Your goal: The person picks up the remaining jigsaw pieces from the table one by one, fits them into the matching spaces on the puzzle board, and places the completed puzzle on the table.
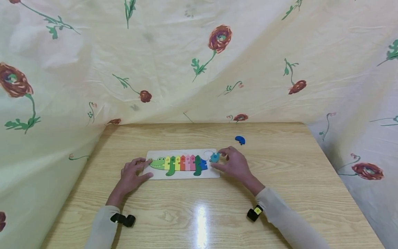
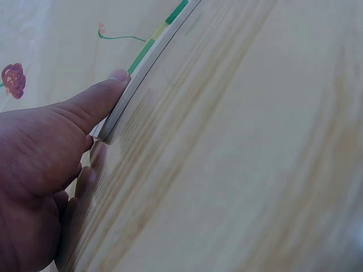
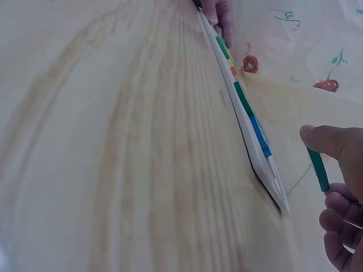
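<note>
A white puzzle board (image 1: 183, 175) lies on the table, with a crocodile of coloured, numbered pieces (image 1: 182, 163) set into it. At its left end my left hand (image 1: 132, 175) rests with the fingers spread and the thumb (image 2: 105, 96) on the board's edge. Between thumb and fingers, my right hand (image 1: 234, 164) pinches a teal puzzle piece (image 1: 214, 157) over the board's right end. In the right wrist view that piece (image 3: 318, 169) is seen edge-on, raised above the board. An outlined recess (image 1: 208, 153) shows beside the dark blue piece (image 1: 203, 164).
A loose blue curved piece (image 1: 240, 139) lies on the wooden table (image 1: 174, 214) behind my right hand. Floral cloth (image 1: 174, 62) hangs behind the table and at both sides. Black wrist cameras (image 1: 123, 219) sit on both sleeves.
</note>
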{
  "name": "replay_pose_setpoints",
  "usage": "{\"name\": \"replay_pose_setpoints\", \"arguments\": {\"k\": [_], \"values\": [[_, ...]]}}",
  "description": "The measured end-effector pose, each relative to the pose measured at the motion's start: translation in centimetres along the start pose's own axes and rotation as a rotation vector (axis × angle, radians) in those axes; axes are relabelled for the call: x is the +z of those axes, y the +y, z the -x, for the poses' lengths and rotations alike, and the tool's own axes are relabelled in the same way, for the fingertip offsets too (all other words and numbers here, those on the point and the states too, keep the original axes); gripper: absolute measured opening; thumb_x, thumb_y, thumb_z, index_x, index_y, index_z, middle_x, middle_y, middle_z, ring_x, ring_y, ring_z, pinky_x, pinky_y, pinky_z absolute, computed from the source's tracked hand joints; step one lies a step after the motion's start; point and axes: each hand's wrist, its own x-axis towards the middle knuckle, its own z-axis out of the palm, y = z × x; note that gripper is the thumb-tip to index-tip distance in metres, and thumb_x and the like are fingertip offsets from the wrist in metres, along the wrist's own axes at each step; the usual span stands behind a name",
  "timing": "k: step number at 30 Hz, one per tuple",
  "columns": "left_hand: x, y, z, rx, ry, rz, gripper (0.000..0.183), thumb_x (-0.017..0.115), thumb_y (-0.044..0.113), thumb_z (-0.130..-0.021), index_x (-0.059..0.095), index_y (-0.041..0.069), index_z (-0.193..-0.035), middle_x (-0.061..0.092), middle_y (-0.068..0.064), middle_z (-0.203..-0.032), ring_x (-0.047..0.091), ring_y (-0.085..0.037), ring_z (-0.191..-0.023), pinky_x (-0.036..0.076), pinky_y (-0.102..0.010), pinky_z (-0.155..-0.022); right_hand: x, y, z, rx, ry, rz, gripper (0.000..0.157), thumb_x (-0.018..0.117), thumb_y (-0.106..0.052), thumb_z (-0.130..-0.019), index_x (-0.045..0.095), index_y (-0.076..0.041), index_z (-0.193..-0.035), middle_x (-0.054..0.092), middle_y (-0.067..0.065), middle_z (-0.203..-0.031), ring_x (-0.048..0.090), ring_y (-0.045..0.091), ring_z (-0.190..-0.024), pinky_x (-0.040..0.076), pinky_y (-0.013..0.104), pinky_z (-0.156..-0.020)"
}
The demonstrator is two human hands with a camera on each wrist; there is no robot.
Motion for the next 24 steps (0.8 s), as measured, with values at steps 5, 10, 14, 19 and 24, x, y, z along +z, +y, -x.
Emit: {"name": "replay_pose_setpoints", "arguments": {"k": [5,10,14,19,24], "values": [[0.0,-0.1,0.0,0.006,-0.002,-0.001,0.063,0.076,0.042,-0.092,0.056,0.024,-0.148,0.043,-0.017,-0.153,0.032,-0.042,-0.135,0.022,-0.057,-0.097,0.5,-0.3,0.0,0.031,-0.024,-0.001,0.059,0.089,-0.047,-0.076,0.073,-0.007,-0.116,0.065,0.004,-0.102,0.060,0.021,-0.088,0.050,0.034,-0.071],[-0.1,-0.1,-0.1,0.005,-0.005,0.001,0.064,0.075,0.045,-0.092,0.055,0.024,-0.149,0.043,-0.018,-0.153,0.032,-0.043,-0.135,0.022,-0.058,-0.097,0.9,-0.5,0.0,0.052,-0.043,0.000,0.060,0.089,-0.049,-0.076,0.073,-0.007,-0.116,0.064,0.004,-0.103,0.060,0.020,-0.089,0.050,0.032,-0.072],[-0.1,-0.1,0.0,0.001,-0.005,0.001,0.064,0.075,0.044,-0.092,0.055,0.024,-0.149,0.043,-0.018,-0.154,0.032,-0.043,-0.135,0.022,-0.058,-0.097,1.2,-0.8,0.0,0.051,-0.034,0.009,0.059,0.089,-0.047,-0.076,0.073,-0.006,-0.116,0.064,0.005,-0.102,0.060,0.020,-0.088,0.050,0.033,-0.072],[-0.1,-0.1,0.0,0.008,-0.004,-0.004,0.064,0.075,0.044,-0.092,0.055,0.024,-0.149,0.043,-0.018,-0.154,0.033,-0.043,-0.134,0.022,-0.058,-0.097,1.6,-1.0,-0.1,0.059,-0.030,0.017,0.060,0.089,-0.047,-0.077,0.073,-0.005,-0.116,0.064,0.005,-0.101,0.060,0.020,-0.087,0.051,0.033,-0.072],[-0.1,-0.2,0.0,0.009,0.000,-0.003,0.064,0.076,0.042,-0.091,0.055,0.024,-0.149,0.043,-0.017,-0.154,0.033,-0.042,-0.134,0.022,-0.057,-0.098,1.8,-1.0,0.0,0.069,-0.037,0.012,0.060,0.089,-0.046,-0.077,0.072,-0.004,-0.116,0.064,0.004,-0.102,0.059,0.019,-0.087,0.051,0.033,-0.073]]}}
